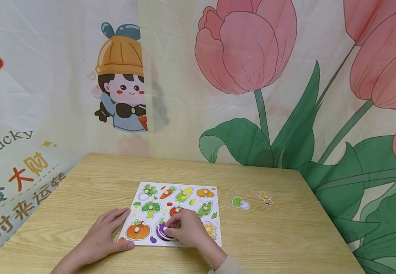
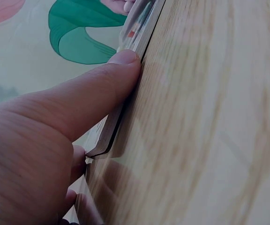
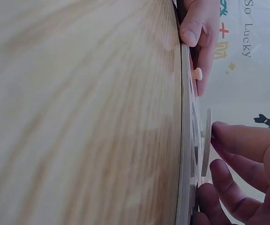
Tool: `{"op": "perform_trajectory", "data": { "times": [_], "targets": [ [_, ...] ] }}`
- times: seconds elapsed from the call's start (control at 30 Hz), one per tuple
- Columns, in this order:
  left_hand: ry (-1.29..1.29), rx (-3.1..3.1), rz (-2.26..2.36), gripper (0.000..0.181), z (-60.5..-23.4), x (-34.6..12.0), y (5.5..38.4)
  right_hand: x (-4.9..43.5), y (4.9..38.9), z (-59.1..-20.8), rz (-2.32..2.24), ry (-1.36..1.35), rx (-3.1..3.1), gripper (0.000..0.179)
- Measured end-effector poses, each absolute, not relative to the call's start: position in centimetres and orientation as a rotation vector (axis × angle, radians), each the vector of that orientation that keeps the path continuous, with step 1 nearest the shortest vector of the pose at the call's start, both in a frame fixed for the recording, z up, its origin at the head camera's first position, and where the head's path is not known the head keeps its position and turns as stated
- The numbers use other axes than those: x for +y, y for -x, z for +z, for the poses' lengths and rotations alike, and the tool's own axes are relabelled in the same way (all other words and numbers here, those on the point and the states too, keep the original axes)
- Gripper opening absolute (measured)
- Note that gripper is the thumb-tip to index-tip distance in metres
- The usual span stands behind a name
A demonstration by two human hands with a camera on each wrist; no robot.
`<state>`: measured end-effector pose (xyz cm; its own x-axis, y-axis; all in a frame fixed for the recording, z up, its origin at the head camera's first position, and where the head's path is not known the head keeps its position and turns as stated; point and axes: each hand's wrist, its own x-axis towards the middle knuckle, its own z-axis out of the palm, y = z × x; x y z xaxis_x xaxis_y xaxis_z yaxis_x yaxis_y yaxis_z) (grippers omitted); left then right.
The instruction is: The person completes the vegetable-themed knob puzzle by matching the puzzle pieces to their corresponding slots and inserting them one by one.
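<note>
A white vegetable puzzle board (image 1: 217,201) lies on the table. My right hand (image 1: 188,227) pinches an eggplant puzzle piece (image 1: 162,234) at its knob, low over the near middle of the board. In the right wrist view the piece (image 3: 206,143) stands slightly apart from the board's surface, tilted a little. My left hand (image 1: 103,234) lies at the board's left side, fingers stretched along the edge. Its thumb (image 2: 121,70) touches the near edge in the left wrist view. The pumpkin piece (image 1: 138,231) sits between the hands. My right hand partly covers the tomato piece (image 1: 175,211).
Right of the board, a loose bok choy piece (image 1: 240,203) and a mushroom piece (image 1: 265,198) lie on the wooden table (image 1: 287,236). Broccoli (image 1: 151,209), carrot (image 1: 167,193) and corn (image 1: 184,194) pieces are on the board. A printed curtain (image 1: 174,95) hangs behind the table.
</note>
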<state>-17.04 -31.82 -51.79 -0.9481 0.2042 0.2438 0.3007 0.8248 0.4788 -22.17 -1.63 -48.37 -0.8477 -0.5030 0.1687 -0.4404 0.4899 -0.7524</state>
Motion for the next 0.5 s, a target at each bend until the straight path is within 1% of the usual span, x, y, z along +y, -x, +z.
{"op": "perform_trajectory", "data": {
  "times": [0.17, 0.5],
  "targets": [
    [0.393, -2.834, -0.785, 0.106, -51.7, -31.8, 17.0, -2.2, 22.1, -48.4, -1.274, 0.818, 2.674, 0.004],
    [0.395, -2.828, -0.767, 0.106, -51.8, -31.8, 17.0, -3.0, 22.0, -48.3, -1.254, 0.732, 2.694, 0.011]
  ]
}}
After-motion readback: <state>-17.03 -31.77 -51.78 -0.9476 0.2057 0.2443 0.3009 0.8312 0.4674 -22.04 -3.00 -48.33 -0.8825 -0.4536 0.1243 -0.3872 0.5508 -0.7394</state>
